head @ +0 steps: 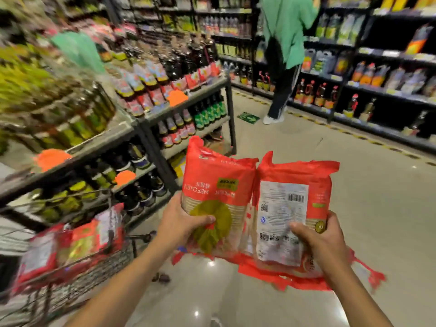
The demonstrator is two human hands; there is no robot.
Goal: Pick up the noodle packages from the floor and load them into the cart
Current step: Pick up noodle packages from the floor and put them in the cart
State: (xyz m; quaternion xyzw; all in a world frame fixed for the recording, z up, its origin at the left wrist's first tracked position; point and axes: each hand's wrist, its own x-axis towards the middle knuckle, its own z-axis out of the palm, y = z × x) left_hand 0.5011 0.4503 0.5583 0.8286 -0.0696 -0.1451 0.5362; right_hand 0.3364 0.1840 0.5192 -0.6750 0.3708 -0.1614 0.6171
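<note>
1. Noodle packages, two red ones, are held in the air above the floor, side by side and touching along their inner edges.
2. The left package shows its printed front, with the lettering upside down. The right package shows a white label with a barcode.
3. The left hand grips the lower left part of the left package. Its thumb lies across the front and its fingers are hidden behind.
4. The right hand clamps the lower right part of the right package, with the thumb on the label and the fingers wrapped round the edge.
5. More red floor packages lie flat on the tiles just below the held pair, partly hidden by them.
6. The wire cart stands at the lower left, and the loaded packages inside it are blurred.
7. Shelves of bottles line both sides of the aisle. A person in a green top stands at the far shelving, near a green arrow sign on the floor.
</note>
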